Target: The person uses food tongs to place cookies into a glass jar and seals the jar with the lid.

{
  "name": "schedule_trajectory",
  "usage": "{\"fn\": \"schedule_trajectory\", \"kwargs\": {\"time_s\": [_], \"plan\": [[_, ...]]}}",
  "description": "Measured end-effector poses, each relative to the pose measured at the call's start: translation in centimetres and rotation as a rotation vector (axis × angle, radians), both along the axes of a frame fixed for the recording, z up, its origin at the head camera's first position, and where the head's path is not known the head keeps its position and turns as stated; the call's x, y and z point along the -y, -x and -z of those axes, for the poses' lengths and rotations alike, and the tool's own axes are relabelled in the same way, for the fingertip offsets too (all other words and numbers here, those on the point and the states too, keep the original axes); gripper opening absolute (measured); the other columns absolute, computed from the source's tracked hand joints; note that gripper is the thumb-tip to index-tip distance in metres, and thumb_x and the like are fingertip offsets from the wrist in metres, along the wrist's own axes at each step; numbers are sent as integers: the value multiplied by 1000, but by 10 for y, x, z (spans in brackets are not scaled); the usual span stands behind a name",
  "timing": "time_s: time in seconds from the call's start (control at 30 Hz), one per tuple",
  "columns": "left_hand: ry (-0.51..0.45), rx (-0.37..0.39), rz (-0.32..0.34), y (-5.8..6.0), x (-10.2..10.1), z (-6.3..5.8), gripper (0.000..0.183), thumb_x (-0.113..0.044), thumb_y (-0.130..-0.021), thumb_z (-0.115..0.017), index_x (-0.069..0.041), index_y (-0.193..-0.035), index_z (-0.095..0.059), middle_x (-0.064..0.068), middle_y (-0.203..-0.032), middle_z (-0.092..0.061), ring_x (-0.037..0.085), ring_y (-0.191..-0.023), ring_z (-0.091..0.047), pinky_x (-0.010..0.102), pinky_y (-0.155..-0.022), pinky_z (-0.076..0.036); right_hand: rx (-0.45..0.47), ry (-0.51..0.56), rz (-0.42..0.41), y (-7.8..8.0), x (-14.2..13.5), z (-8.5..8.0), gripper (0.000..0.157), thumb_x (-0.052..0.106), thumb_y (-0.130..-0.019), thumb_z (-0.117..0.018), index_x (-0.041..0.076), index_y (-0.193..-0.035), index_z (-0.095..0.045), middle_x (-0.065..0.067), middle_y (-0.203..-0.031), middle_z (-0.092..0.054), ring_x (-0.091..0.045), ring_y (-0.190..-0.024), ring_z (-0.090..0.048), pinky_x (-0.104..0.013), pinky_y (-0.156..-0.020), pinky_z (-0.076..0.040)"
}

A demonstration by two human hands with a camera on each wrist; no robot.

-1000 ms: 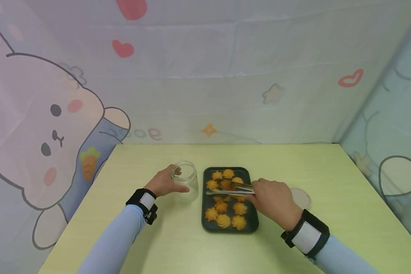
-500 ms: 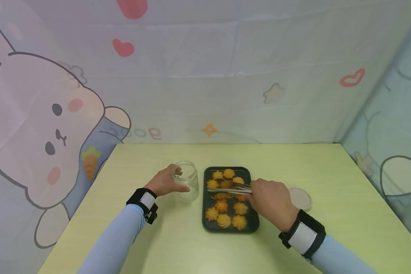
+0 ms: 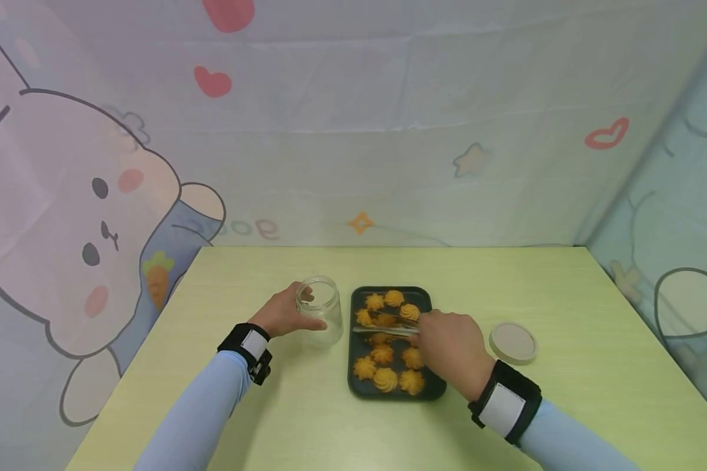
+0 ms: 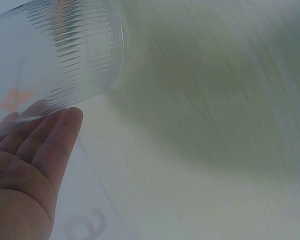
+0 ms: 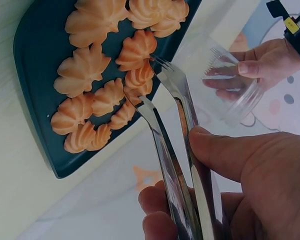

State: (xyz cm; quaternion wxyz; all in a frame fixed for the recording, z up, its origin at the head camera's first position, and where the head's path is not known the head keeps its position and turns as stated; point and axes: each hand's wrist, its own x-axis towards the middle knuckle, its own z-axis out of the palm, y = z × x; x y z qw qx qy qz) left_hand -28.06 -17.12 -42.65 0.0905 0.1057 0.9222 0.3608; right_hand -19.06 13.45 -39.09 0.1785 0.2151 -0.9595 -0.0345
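Observation:
My left hand (image 3: 284,315) holds a clear glass jar (image 3: 328,322), thumb on the near side and fingers on the far side. The jar stands upright and lidless, left of the tray. In the left wrist view, its ribbed wall (image 4: 85,45) lies against the fingertips. My right hand (image 3: 455,348) grips metal tongs (image 5: 176,82) over a dark tray (image 5: 37,60) of golden, swirled cookies (image 5: 87,72). The tong tips lie on either side of one cookie (image 5: 139,76) in the tray; I cannot tell whether they pinch it.
A round, pale lid (image 3: 514,343) lies on the table to the right of the tray. The light yellow table (image 3: 306,418) ends at a printed cloth backdrop (image 3: 353,163) behind and at the right.
My right hand has moved a little left with the tongs, and more of the round lid shows. The left hand and the jar have stayed in place.

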Motion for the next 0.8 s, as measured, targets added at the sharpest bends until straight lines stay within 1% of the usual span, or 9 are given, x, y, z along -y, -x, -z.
{"fn": "schedule_trajectory", "kwargs": {"time_s": [0.1, 0.2, 0.4, 0.5, 0.63, 0.8], "plan": [[-1, -5, 3, 0, 0, 0, 86, -40, -66, -83, 0, -132, -44, 15, -132, -57, 30, -117, -52, 49, -95, -46, -26, -16, -15, -1, 3, 1, 46, 33, -80, -73, 11, -49, -48, -2, -48, -42, -15, -34, -40, -33, -29, -41], [-4, -3, -2, 0, 0, 0, 86, -41, -65, -84, -1, -131, -45, 15, -131, -58, 30, -116, -53, 49, -95, -47, -26, -28, -15, 0, 4, 2, 47, 32, -81, -72, 12, -48, -45, -1, -46, -40, -15, -34, -40, -33, -29, -41], [-6, -9, -8, 1, 0, 2, 83, -41, -65, -84, -3, -129, -46, 14, -131, -58, 29, -115, -53, 49, -94, -47, 51, 3, 27, 2, 5, 3, 51, 32, -83, -71, 15, -46, -40, 2, -45, -34, -12, -34, -38, -31, -28, -38], [-6, -12, -6, 0, -1, 2, 82, -41, -66, -84, -3, -128, -46, 14, -131, -58, 29, -115, -53, 49, -93, -47, 70, 17, 43, 3, 5, 4, 50, 32, -83, -71, 16, -46, -41, 3, -45, -34, -12, -34, -38, -30, -28, -37], [-5, -13, -4, -2, -1, 0, 82, -39, -66, -84, -2, -128, -46, 15, -131, -57, 30, -115, -53, 49, -94, -47, 64, 13, 51, 4, 5, 4, 50, 33, -83, -71, 16, -46, -42, 4, -45, -33, -12, -33, -38, -30, -27, -36], [-4, -14, -10, -3, -1, -2, 81, -38, -66, -84, -2, -128, -46, 15, -130, -58, 29, -115, -53, 48, -94, -47, 69, 3, 58, 4, 4, 3, 47, 35, -82, -71, 15, -48, -46, 4, -45, -34, -11, -34, -37, -28, -28, -32]]}}
